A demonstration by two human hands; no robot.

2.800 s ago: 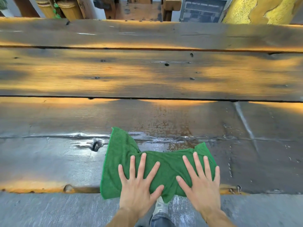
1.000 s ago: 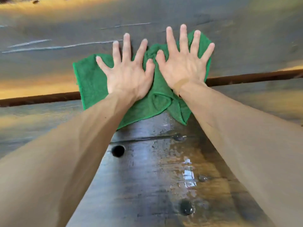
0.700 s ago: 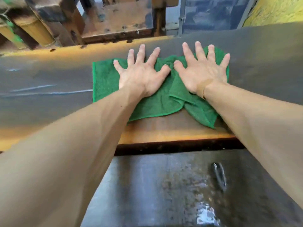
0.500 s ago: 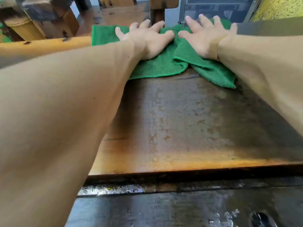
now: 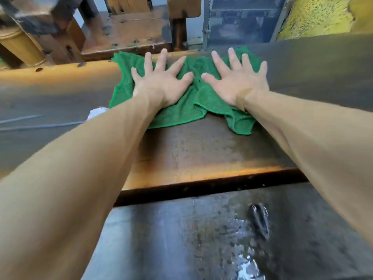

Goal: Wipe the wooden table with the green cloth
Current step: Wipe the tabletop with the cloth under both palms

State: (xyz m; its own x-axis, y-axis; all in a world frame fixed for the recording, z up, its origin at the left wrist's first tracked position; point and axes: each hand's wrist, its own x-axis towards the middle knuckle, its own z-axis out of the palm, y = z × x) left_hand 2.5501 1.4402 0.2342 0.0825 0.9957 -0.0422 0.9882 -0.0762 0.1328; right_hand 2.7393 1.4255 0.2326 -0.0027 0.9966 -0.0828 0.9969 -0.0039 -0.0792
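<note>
The green cloth [image 5: 187, 110] lies rumpled on the far plank of the wooden table [image 5: 201, 154], its far corners at the table's back edge. My left hand [image 5: 161, 81] presses flat on the cloth's left half with its fingers spread. My right hand [image 5: 236, 79] presses flat on the right half, fingers spread too. Both arms reach far out across the planks. A loose flap of the cloth hangs back toward me under my right wrist.
A dark gap [image 5: 201, 190] runs between the planks. The near plank is wet, with a dark knot hole [image 5: 259, 219]. Beyond the far edge stand a wooden bench [image 5: 129, 29], a bamboo post [image 5: 18, 45] and a yellow wall [image 5: 314, 15].
Since 2.8 s ago both hands pushed the cloth from the near plank across to the table's far edge. In the last half second the cloth slid back slightly toward me.
</note>
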